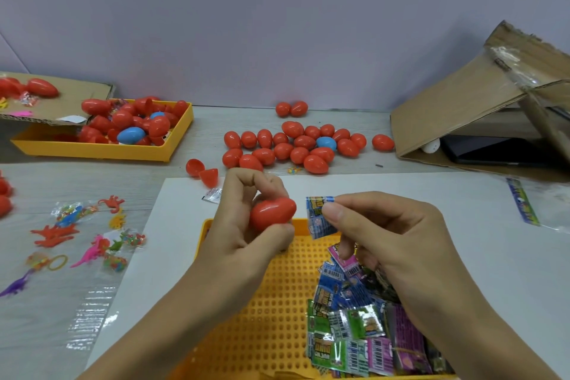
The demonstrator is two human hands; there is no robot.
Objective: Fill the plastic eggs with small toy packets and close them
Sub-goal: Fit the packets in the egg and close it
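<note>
Packet (pixel 320 216) print unreadable, blurred.

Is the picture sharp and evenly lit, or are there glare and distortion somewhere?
Head view: light is soft and even, with faint shadows only; glare shows on the clear plastic sheet at left and as small highlights on the red egg in the left hand; the wide lens bends the table edge; packet print by the right hand is slightly blurred.

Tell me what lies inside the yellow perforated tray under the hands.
The yellow perforated tray holds a pile of small toy packets at its right; the right hand covers part of them.
</note>
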